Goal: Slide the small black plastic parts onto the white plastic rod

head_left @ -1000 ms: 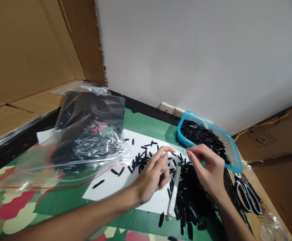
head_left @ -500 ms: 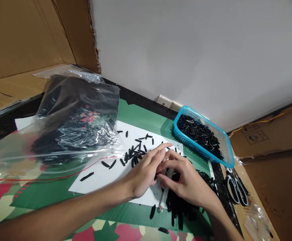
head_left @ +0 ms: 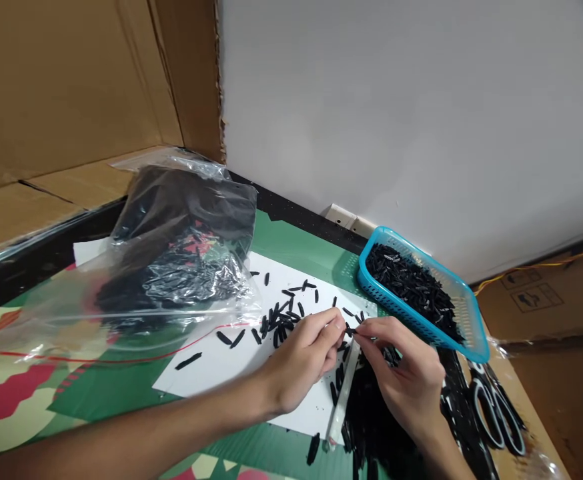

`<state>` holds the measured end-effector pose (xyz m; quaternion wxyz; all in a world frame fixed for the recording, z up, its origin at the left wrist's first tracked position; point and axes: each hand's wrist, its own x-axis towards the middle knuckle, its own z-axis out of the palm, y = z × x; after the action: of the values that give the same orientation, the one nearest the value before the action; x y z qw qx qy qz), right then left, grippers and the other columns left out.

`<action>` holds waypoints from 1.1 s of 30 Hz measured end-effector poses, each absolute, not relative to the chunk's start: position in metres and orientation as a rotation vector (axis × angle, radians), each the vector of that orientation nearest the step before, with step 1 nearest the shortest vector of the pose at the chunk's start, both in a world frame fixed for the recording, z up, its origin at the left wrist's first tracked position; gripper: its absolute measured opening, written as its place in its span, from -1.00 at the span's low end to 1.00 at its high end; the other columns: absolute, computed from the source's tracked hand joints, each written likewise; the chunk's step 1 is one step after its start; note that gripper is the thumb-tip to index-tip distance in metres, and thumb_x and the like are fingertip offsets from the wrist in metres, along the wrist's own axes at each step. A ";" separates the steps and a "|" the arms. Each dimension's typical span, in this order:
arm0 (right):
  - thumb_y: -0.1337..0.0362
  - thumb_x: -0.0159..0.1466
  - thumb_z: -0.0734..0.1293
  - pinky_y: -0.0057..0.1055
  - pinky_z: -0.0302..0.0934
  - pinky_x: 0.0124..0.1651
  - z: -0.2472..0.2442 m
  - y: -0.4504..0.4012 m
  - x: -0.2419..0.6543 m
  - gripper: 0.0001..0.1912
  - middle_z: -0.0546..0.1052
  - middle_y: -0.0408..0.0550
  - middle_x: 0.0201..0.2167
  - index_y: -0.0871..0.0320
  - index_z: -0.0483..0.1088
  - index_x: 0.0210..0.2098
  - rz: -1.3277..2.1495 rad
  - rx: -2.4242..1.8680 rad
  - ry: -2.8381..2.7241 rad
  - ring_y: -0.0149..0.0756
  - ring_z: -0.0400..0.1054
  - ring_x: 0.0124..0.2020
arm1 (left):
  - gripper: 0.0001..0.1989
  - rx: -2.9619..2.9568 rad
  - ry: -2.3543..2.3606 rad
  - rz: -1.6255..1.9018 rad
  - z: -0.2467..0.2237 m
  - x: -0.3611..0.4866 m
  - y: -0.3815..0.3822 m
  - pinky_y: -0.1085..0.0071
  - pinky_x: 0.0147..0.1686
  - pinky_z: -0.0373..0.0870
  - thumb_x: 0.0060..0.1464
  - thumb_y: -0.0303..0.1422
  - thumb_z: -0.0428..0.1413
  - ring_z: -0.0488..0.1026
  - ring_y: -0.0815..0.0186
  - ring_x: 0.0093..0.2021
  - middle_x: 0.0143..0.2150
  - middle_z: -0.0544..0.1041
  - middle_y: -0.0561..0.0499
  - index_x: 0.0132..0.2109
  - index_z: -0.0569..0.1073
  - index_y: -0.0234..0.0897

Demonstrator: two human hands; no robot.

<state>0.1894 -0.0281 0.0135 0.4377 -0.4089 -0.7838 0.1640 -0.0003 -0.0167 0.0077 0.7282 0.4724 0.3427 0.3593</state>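
A small black strip (head_left: 350, 331) spans the short gap between my two hands. My left hand (head_left: 311, 350) is closed, its thumb and fingertips pinched at the strip's left end. The thumb and index finger of my right hand (head_left: 406, 370) pinch the other end. Under them lies a white paper sheet (head_left: 231, 370) with a cluster of similar black strips (head_left: 279, 320) scattered over it. A thin whitish stick (head_left: 344, 403) rests on the sheet's right part. Beside it, partly hidden by my right hand, is a dark heap of black strips (head_left: 371, 413).
A blue plastic basket (head_left: 479, 330) holding many black strips stands at the back right. Scissors (head_left: 496, 407) lie at the right edge. A clear zip bag (head_left: 186, 267) with black contents covers the left side. Cardboard (head_left: 71, 87) and a wall (head_left: 396, 120) border the table.
My hands have drawn slightly apart, and the black strip between them now shows. The right hand has moved right, uncovering more of the whitish stick. The whole view has shifted a little.
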 end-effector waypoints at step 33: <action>0.39 0.43 0.41 -0.40 0.37 -0.28 0.002 -0.025 0.185 -0.92 0.63 -0.10 -0.33 0.09 0.54 -0.19 0.434 -1.087 -1.866 -0.31 0.50 -0.35 | -0.62 1.034 0.714 0.809 0.007 -0.002 -0.017 0.54 -0.61 -0.17 0.45 -0.04 -0.01 -0.11 0.48 -0.56 -0.53 0.08 0.26 -0.26 0.20 -0.19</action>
<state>0.1847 -0.0250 0.0019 0.4524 -0.4400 -0.7556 0.1758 -0.0017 -0.0170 0.0065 0.7337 0.4702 0.3247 0.3678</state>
